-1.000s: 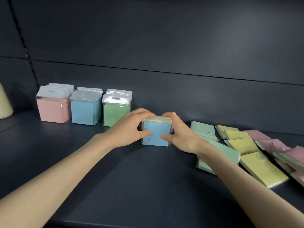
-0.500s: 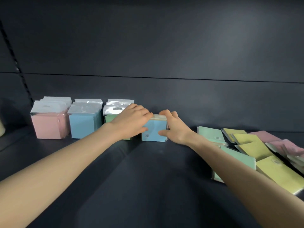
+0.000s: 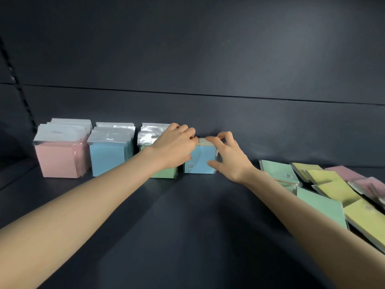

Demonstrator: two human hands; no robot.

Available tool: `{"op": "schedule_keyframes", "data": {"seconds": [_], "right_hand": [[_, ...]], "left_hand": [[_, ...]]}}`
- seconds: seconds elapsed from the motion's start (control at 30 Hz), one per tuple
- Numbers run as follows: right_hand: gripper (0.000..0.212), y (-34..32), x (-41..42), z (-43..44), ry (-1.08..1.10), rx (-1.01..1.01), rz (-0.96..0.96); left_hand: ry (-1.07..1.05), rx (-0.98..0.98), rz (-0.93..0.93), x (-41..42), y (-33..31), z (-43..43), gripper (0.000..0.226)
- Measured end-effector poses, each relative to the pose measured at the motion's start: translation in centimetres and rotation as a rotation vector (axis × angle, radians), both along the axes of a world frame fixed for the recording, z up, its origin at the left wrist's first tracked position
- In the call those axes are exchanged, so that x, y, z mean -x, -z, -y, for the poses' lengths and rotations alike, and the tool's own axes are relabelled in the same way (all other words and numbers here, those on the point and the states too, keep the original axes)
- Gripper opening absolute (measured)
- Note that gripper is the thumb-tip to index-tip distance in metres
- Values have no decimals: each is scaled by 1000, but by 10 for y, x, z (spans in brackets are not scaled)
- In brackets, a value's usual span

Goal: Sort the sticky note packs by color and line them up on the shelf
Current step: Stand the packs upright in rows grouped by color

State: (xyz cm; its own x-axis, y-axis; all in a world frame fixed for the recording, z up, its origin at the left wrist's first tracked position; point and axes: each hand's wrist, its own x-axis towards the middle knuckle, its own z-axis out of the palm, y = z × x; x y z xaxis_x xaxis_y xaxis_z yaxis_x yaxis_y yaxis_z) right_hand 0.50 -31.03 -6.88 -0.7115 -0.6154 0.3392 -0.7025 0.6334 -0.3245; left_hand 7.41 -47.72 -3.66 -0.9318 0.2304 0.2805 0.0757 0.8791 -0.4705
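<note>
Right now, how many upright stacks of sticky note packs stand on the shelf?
4: pink plastic-wrapped stack far left; light-blue stack beside it; green stack partly behind the left hand; blue-fronted stack, held by that hand and the right hand. Others may be hidden behind.

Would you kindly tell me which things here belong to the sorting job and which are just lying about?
Job: pink stack, blue stack, green stack standing in line; blue-fronted stack gripped by left hand and right hand; loose green packs, yellow packs, pink packs at right; shelf.
Just there: back panel, slotted upright.
</note>
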Motion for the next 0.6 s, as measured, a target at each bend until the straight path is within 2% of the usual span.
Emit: {"op": "schedule_keyframes", "data": {"seconds": [0.2,0.4,0.6], "right_hand": [[57,-4,0,0,22,-65,-51],[59,-4,1,1,-1,-32,24],[58,-8,3,-4,31,-69,-3]], "left_hand": [[13,1,11,4,-2,1,37],[26,-25,25,6,-3,-1,29],[38,0,15,11,-1,-5,27]]}}
